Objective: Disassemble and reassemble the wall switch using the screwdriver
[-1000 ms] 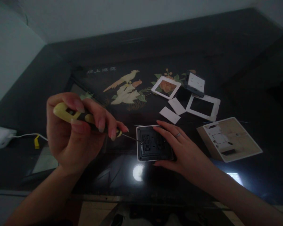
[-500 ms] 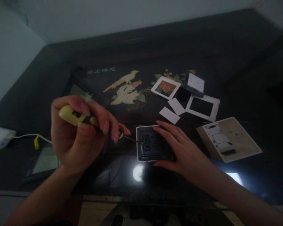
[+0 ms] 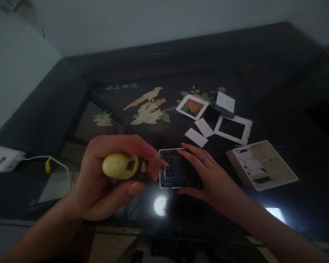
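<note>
My left hand is closed around a screwdriver with a yellow handle. The handle's butt faces me; the fingers and handle hide most of the shaft and its tip. Those fingertips are at the left side of a wall switch, a dark square module with a white rim that lies on the table. From the right, my right hand grips the switch, its fingers over the far edge and the thumb at the near edge. A ring is on one of its fingers.
Beyond the switch lie two white frames, two white rectangular covers and a white-faced socket module. To the right stands a white box. A white device with a cable is at left on the glossy black table.
My left hand and the screwdriver have moved right and closer to the switch, and the handle has swung to point at me. The right hand keeps its place on the switch.
</note>
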Demonstrator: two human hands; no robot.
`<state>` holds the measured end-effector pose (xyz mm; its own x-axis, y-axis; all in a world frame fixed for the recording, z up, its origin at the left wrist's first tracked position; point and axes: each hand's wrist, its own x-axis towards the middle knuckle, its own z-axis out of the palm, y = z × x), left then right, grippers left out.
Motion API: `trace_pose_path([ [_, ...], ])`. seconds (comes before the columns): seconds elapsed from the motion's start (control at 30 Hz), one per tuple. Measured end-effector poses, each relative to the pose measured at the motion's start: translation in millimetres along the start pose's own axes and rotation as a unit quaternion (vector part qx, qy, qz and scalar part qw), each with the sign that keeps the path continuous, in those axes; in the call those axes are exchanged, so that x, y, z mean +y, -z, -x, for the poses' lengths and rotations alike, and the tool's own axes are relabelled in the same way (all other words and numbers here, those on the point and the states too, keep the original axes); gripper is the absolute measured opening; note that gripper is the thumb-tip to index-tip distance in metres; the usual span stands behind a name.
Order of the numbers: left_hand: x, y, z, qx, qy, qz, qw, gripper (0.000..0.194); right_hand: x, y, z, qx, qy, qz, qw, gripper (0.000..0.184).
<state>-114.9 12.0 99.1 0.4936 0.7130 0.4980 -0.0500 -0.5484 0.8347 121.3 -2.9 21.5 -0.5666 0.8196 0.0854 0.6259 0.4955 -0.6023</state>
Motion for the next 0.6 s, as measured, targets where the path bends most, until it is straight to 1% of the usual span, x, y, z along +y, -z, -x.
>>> trace_pose_path([
  [0.03,3.7,3.1,-3.1,-0.023,0.014,-0.025,0.999,0.052,-0.3,0.4,0.0,-0.002,-0.002,0.000,1.000,0.084],
  [0.1,10.4,10.4,-11.0,-0.076,0.029,-0.085,0.993,0.056,-0.5,0.9,0.0,-0.005,-0.007,-0.001,1.000,0.085],
  [0.17,15.3,17.7,-19.9,-0.130,0.021,-0.147,0.980,0.051,-0.3,0.8,0.0,-0.004,-0.011,-0.005,1.000,0.085],
  [0.2,16.9,20.7,-24.0,-0.142,0.018,-0.175,0.974,0.049,-0.2,0.6,0.0,-0.004,-0.012,-0.008,1.000,0.085],
  [0.23,17.9,23.0,-27.6,-0.150,0.018,-0.199,0.968,0.048,0.0,0.3,0.0,-0.003,-0.012,-0.009,1.000,0.085],
  [0.3,18.6,25.9,-32.2,-0.148,0.019,-0.235,0.961,0.050,0.1,-0.1,-0.2,-0.001,-0.012,-0.010,1.000,0.085],
  [0.37,18.6,27.6,-33.0,-0.148,0.004,-0.262,0.954,0.047,-0.1,-0.3,-0.4,-0.003,-0.014,-0.010,1.000,0.085],
  [0.47,19.3,30.8,-28.8,-0.165,-0.024,-0.284,0.944,0.039,-0.5,0.0,-0.5,-0.009,-0.016,-0.008,1.000,0.086],
  [0.53,20.7,33.7,-24.9,-0.178,-0.019,-0.286,0.941,0.043,-0.6,0.2,-0.4,-0.010,-0.012,-0.006,1.000,0.086],
  [0.6,22.0,35.9,-22.0,-0.179,-0.010,-0.301,0.937,0.044,-0.3,0.3,-0.3,-0.008,-0.008,-0.005,1.000,0.086],
])
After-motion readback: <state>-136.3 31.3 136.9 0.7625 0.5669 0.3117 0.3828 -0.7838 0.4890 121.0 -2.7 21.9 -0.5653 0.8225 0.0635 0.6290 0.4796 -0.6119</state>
